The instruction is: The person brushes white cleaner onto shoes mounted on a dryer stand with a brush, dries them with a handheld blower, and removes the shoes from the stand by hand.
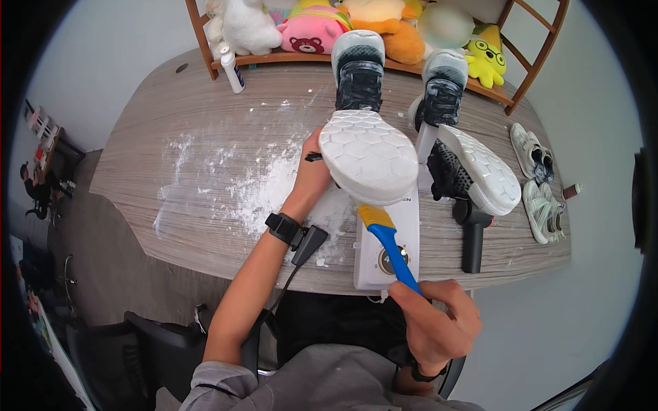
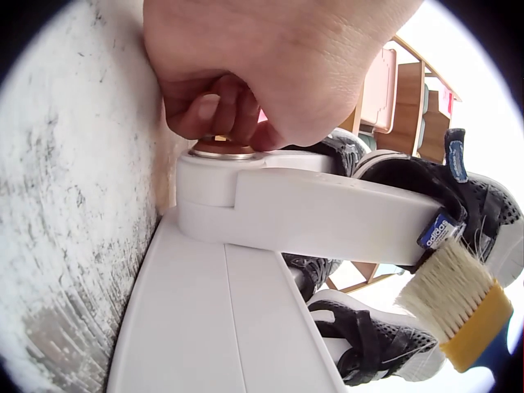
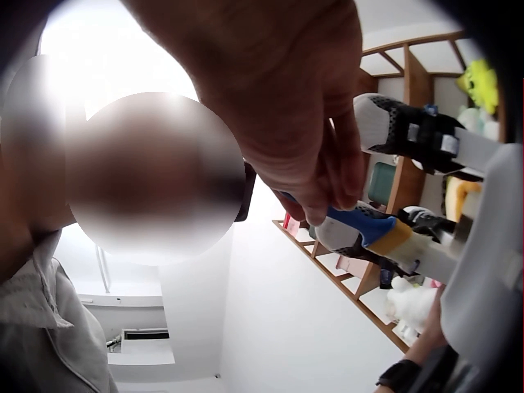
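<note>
My left hand (image 1: 314,171) reaches behind a white-soled shoe (image 1: 370,157). In the left wrist view its curled fingers (image 2: 237,110) grip a small knob, mostly hidden by them, above a metal disc (image 2: 223,150) on the joint of a white stand (image 2: 327,209). Black and white shoes hang on the stand's arms, some soles facing up. My right hand (image 1: 435,322) pinches the blue handle of a brush (image 1: 394,250). Its pale bristles (image 2: 446,286) show in the left wrist view, close to a shoe's blue tag (image 2: 440,230). A second sole (image 1: 490,175) tilts to the right.
White powder (image 1: 264,181) is spread over the table (image 1: 137,164). A dark handheld device (image 1: 471,240) lies right of the stand's base (image 1: 368,270). More shoes (image 1: 538,212) are at the right edge. A white bottle (image 1: 232,70) stands near a shelf (image 1: 404,66) of plush toys.
</note>
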Motion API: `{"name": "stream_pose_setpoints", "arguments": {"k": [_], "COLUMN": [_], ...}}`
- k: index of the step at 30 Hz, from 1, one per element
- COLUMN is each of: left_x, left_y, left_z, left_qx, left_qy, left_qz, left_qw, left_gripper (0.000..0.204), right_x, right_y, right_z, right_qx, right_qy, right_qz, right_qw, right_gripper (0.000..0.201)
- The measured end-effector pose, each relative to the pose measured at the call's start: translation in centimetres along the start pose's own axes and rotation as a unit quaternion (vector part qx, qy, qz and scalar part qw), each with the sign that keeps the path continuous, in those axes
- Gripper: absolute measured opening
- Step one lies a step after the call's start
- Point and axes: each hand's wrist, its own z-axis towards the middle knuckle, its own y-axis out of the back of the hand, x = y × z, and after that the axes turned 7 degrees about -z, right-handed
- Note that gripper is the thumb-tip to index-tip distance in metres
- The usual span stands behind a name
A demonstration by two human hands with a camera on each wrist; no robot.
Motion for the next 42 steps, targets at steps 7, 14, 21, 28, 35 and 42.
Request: {"name": "stream_pose_setpoints", "arguments": {"k": [7,14,21,28,35,42], "left_x": [-2.7,-0.2,-1.7,-2.5,-1.3,-2.4], "left_y": [-0.8,-0.2,-0.4,-0.4,-0.7,-0.4], "left_z": [-0.8,-0.2,0.0,0.0,0.2,0.1], "left_qx": [-0.053,-0.039,-0.053,-0.058,-0.062,-0.056], "left_qy": [0.071,0.041,0.161,0.172,0.143,0.186], "left_qz": [-0.010,-0.042,-0.083,-0.087,-0.101,-0.082], "left_qw": [0.996,0.998,0.982,0.979,0.983,0.978], "left_gripper": [0.015,0.021,0.018,0.018,0.019,0.021], "right_x": [0.5,1.2,1.3,1.6,4.3,4.8], "right_y": [-0.2,-1.1,-1.8,-2.0,-3.6,-3.2], "right_z": [-0.4,-2.4,-3.3,-6.4,-1.8,-1.3], "right_qx": [-0.048,-0.125,-0.158,-0.164,0.008,-0.085], "right_qy": [0.050,0.066,0.095,0.147,0.078,0.117], "right_qz": [0.043,-0.002,-0.101,0.005,0.064,0.016], "right_qw": [0.997,0.990,0.978,0.975,0.995,0.989], "right_gripper": [0.039,0.030,0.031,0.022,0.041,0.021]}}
